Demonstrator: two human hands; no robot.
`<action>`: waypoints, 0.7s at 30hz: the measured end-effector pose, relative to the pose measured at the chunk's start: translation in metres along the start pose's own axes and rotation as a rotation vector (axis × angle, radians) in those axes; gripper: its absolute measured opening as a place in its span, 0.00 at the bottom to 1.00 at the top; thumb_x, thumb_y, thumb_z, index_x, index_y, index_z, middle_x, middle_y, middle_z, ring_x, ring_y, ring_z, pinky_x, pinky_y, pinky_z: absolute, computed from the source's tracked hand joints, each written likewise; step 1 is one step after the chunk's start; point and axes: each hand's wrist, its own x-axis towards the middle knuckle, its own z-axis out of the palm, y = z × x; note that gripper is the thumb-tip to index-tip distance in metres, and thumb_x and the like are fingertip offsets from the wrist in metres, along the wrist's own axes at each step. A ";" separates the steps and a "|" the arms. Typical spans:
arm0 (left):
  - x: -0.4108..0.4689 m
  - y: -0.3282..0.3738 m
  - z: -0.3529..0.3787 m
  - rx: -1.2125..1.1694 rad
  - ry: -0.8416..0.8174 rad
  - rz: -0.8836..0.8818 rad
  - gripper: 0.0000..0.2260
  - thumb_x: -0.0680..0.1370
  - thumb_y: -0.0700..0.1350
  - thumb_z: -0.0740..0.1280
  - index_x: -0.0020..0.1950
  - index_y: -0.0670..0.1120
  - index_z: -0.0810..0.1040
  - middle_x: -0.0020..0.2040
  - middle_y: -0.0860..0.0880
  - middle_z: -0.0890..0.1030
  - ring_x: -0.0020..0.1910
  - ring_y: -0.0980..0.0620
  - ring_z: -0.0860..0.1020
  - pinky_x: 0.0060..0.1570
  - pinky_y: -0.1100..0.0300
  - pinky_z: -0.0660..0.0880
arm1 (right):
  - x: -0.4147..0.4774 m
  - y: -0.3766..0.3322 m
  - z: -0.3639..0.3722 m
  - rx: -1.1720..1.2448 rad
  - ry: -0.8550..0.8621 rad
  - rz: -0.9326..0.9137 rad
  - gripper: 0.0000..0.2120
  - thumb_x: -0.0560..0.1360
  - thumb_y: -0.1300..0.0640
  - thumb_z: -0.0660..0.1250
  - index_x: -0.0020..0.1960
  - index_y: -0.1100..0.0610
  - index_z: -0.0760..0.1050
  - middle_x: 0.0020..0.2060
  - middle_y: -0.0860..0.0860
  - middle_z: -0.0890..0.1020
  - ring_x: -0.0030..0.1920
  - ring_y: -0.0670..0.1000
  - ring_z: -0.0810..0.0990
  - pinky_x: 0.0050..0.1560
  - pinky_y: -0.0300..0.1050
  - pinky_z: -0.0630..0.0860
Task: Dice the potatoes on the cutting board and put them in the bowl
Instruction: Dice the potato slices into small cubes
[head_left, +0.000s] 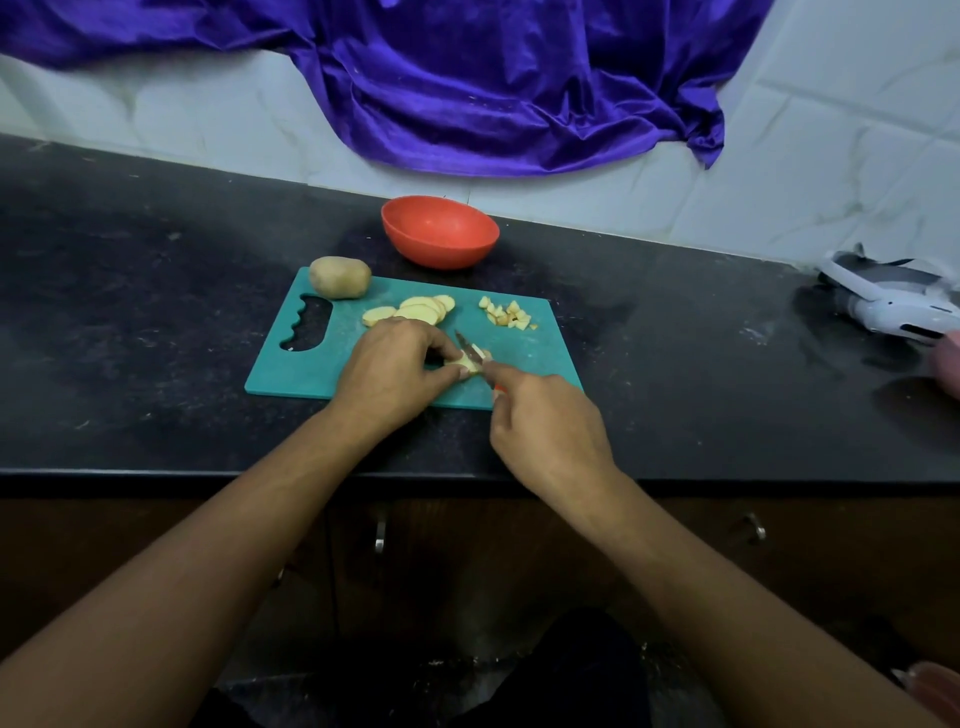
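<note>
Black stone counter (156, 312) carries a teal cutting board (524, 351), purple cloth (493, 78) behind.

The counter (156, 312) is dark speckled stone, polished but dulled by pale dusty smears. At its front edge the teal cutting board (311, 364) looks like matt, finely grained plastic. Near the back edge the orange-red bowl (441, 244) is smooth plastic with a soft sheen. The whole potato (340, 278) has dull, rough brown skin; the slices (421, 310), diced bits (506, 314) and potato piece (467, 364) show pale, moist cut flesh. The knife (467, 347) blade is dull grey metal. The purple cloth (493, 78) is shiny, creased satin over glossy marble-look wall tiles (831, 156). At the right edge a device (893, 301) is glossy white plastic. The cabinet doors (156, 530) are dark wood with metal handles (380, 535)
</note>
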 end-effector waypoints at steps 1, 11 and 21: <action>0.000 0.000 0.000 -0.004 -0.002 -0.003 0.09 0.73 0.54 0.78 0.51 0.52 0.88 0.49 0.57 0.86 0.52 0.57 0.81 0.56 0.50 0.79 | 0.000 -0.002 0.001 -0.018 -0.007 -0.004 0.21 0.85 0.51 0.55 0.78 0.43 0.67 0.46 0.50 0.81 0.43 0.51 0.80 0.44 0.53 0.80; -0.002 0.001 0.000 0.005 -0.005 -0.026 0.10 0.73 0.55 0.78 0.50 0.54 0.88 0.48 0.57 0.86 0.52 0.56 0.81 0.56 0.49 0.79 | 0.001 0.002 0.008 -0.007 -0.012 0.002 0.22 0.85 0.51 0.56 0.78 0.43 0.67 0.48 0.50 0.81 0.45 0.51 0.80 0.44 0.52 0.79; -0.003 -0.001 -0.003 -0.005 -0.026 -0.009 0.08 0.74 0.52 0.77 0.52 0.53 0.87 0.49 0.58 0.86 0.54 0.56 0.80 0.58 0.49 0.79 | 0.008 0.013 -0.005 0.215 -0.018 0.075 0.19 0.85 0.50 0.59 0.75 0.39 0.71 0.45 0.43 0.81 0.33 0.44 0.73 0.34 0.41 0.69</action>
